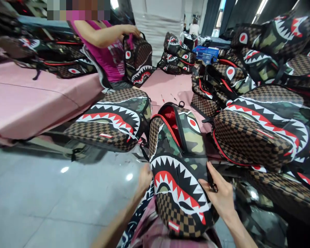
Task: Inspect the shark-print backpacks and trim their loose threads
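A backpack (177, 186) with a shark-mouth print, camouflage patches and brown checks rests on my lap, tilted toward the table. Its top compartment gapes, showing a red lining and red zip edging. At its left side is my left hand (145, 177), closed on the edge, with the fingertips hidden by the bag. My right hand (220, 193) grips the opposite side, thumb toward the front panel. A small dark metal piece (213, 187) shows by the right fingers; I cannot tell what it is.
Similar backpacks lie left (111, 119) and right (260, 127) of mine, with more piled at the far right. Across the pink table (167, 84), a person in a magenta top (105, 58) handles another. A blue basket (206, 53) stands at the back.
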Tool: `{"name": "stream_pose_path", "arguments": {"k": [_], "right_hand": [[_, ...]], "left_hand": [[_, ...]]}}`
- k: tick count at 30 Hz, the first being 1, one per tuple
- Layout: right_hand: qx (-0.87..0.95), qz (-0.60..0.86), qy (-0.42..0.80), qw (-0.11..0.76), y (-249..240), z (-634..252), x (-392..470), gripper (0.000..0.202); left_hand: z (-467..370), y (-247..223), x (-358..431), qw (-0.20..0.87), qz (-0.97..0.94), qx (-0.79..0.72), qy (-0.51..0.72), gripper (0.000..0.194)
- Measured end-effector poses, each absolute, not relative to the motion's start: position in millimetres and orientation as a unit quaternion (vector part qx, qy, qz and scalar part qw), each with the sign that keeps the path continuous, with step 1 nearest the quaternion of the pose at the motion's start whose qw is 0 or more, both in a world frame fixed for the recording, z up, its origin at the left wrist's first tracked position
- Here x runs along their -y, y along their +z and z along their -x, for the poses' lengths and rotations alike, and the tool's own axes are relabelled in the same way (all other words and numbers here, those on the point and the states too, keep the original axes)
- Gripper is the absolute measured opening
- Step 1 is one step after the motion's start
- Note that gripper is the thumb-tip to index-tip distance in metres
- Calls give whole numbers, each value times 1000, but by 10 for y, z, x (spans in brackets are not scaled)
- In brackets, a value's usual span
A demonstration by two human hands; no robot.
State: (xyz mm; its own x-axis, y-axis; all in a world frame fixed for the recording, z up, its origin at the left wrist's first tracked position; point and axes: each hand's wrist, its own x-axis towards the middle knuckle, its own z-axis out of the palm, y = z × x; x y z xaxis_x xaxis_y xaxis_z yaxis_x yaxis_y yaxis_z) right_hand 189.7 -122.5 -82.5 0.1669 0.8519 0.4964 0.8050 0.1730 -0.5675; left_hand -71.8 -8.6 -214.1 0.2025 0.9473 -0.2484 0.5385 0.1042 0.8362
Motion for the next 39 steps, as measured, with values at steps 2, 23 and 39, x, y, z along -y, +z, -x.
{"name": "stream_pose_path", "arguments": {"k": [2,23,39], "right_hand": [[645,642,5,414,-884,-1789,1232,56],[716,625,-57,306,-569,-1656,914,34],[701,574,142,398,-667,-1856,1012,15]], "left_hand": [[695,-1828,21,356,-622,-627,305,43],[18,-442,-173,67,-910,-206,354,17],[501,-313,-1826,302,-597,-649,362,30]]}}
